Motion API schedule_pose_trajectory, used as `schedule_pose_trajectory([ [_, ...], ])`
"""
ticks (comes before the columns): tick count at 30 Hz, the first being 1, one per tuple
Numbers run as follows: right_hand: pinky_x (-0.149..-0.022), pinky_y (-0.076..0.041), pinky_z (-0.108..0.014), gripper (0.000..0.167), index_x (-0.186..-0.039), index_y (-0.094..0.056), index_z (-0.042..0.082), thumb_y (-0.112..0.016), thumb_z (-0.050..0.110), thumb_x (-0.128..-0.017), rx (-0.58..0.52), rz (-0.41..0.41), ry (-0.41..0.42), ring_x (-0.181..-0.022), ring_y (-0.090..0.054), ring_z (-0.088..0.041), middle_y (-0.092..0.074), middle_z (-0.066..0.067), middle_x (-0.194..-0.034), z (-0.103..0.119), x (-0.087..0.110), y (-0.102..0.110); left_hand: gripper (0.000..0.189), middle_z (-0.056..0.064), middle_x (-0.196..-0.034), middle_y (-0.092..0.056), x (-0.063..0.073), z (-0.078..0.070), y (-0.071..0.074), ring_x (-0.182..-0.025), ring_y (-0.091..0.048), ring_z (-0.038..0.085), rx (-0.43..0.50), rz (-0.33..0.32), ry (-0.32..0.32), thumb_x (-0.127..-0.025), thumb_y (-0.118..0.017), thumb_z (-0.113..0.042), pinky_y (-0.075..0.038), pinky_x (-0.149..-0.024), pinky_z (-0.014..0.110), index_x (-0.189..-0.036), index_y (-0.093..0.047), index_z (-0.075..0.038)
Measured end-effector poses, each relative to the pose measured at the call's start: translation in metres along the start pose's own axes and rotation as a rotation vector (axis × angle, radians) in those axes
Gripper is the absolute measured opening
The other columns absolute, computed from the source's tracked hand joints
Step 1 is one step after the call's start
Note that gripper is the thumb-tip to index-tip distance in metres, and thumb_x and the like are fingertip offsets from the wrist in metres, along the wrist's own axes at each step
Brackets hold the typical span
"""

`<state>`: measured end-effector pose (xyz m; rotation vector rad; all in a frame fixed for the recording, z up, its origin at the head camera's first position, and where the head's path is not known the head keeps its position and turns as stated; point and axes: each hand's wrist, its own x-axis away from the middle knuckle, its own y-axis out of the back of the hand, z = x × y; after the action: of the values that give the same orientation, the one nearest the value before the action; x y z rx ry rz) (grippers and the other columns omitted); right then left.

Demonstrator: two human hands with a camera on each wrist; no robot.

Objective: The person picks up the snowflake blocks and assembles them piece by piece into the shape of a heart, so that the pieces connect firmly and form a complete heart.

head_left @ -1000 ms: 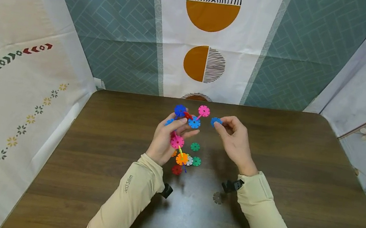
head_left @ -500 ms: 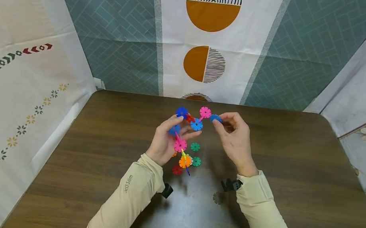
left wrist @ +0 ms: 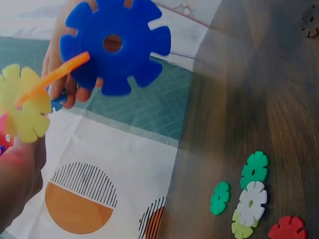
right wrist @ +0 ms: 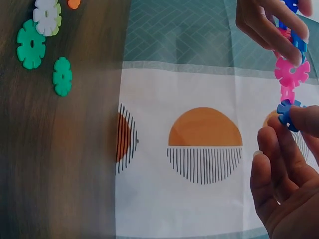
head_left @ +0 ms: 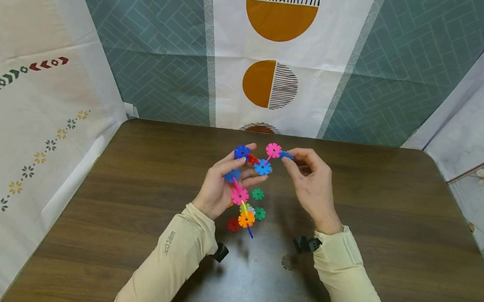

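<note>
A curved chain of notched plastic snowflake discs hangs in my left hand [head_left: 216,183]. The thumb and fingers grip it around a blue disc [head_left: 232,175]. Downward from there run a pink disc [head_left: 239,196], a yellow one, an orange disc [head_left: 242,220] and a dark blue disc [left wrist: 137,35], which looms large in the left wrist view. The upper end curves through dark blue, red and light blue discs to a pink disc [head_left: 270,148]. My right hand [head_left: 314,190] pinches another blue disc [right wrist: 285,117] between thumb and fingertips, its edge right at that pink disc.
Loose discs lie on the wooden table [head_left: 116,215] below the hands: two green ones [head_left: 257,194], a white disc [right wrist: 45,17] over a lime one, and a red disc [head_left: 233,225]. A dark transparent disc [head_left: 288,262] lies nearer the front. Patterned cloths hang behind the table.
My right hand has brought its blue disc left to the pink disc at the chain's end. The left hand has turned the chain, whose lower end swung right and down.
</note>
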<state>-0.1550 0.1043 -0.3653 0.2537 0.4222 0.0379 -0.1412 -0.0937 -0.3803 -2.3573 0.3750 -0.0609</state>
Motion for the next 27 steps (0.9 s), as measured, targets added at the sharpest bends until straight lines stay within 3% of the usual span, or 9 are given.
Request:
schedule_pose_trajectory([
  [4,-0.071,-0.051,-0.032,0.021,-0.111,-0.068,0.000,-0.067,0.009,-0.092,0.009,-0.002,0.021,-0.081,-0.058,-0.023,-0.068,-0.012,-0.100,0.001,0.000,0.001,0.047,0.015,-0.103,-0.057,0.001,-0.001,0.000,-0.102,-0.065,0.032,0.010,0.059,0.036,-0.097,-0.037,-0.006,-0.046,-0.099,0.047,-0.144,-0.042,-0.003],
  [9,-0.067,-0.050,-0.027,0.022,-0.112,-0.070,0.000,-0.067,0.006,-0.091,-0.003,0.019,0.067,-0.078,-0.058,-0.022,-0.070,-0.012,-0.101,0.004,0.001,0.002,0.052,0.015,-0.110,-0.049,0.002,-0.001,-0.002,-0.101,-0.065,0.030,-0.014,0.130,0.079,-0.098,-0.035,-0.006,-0.045,-0.099,0.048,-0.150,-0.036,-0.011],
  [12,-0.065,-0.049,-0.027,0.021,-0.110,-0.071,0.000,-0.067,0.003,-0.090,-0.011,0.033,0.096,-0.076,-0.058,-0.023,-0.070,-0.013,-0.099,0.006,0.001,0.003,0.047,0.014,-0.108,-0.049,0.002,-0.001,-0.003,-0.097,-0.068,0.029,-0.050,0.099,0.094,-0.101,-0.041,-0.010,-0.048,-0.095,0.047,-0.148,-0.041,-0.011],
  [17,-0.064,-0.048,-0.023,0.018,-0.105,-0.072,-0.002,-0.069,0.000,-0.088,0.017,0.026,0.126,-0.075,-0.058,-0.023,-0.070,-0.014,-0.094,0.011,0.001,0.002,0.042,0.014,-0.107,-0.053,0.002,-0.002,-0.004,-0.100,-0.067,0.039,-0.115,0.013,0.095,-0.100,-0.050,-0.011,-0.051,-0.088,0.048,-0.143,-0.049,-0.009],
  [23,-0.060,-0.045,-0.024,0.014,-0.101,-0.073,-0.003,-0.070,0.000,-0.087,0.027,0.013,0.119,-0.070,-0.056,-0.022,-0.071,-0.015,-0.090,0.009,0.002,0.000,0.045,0.017,-0.127,-0.053,0.002,-0.001,-0.003,-0.099,-0.068,0.036,-0.154,-0.009,0.122,-0.100,-0.053,-0.010,-0.053,-0.086,0.047,-0.144,-0.047,-0.007],
  [27,-0.057,-0.043,-0.022,0.013,-0.099,-0.073,-0.004,-0.069,-0.001,-0.087,0.008,0.022,0.105,-0.069,-0.057,-0.026,-0.071,-0.016,-0.089,0.005,0.003,-0.001,0.044,0.012,-0.142,-0.049,0.004,0.000,-0.002,-0.098,-0.069,0.033,-0.161,-0.015,0.146,-0.099,-0.056,-0.013,-0.053,-0.086,0.045,-0.142,-0.049,-0.008],
])
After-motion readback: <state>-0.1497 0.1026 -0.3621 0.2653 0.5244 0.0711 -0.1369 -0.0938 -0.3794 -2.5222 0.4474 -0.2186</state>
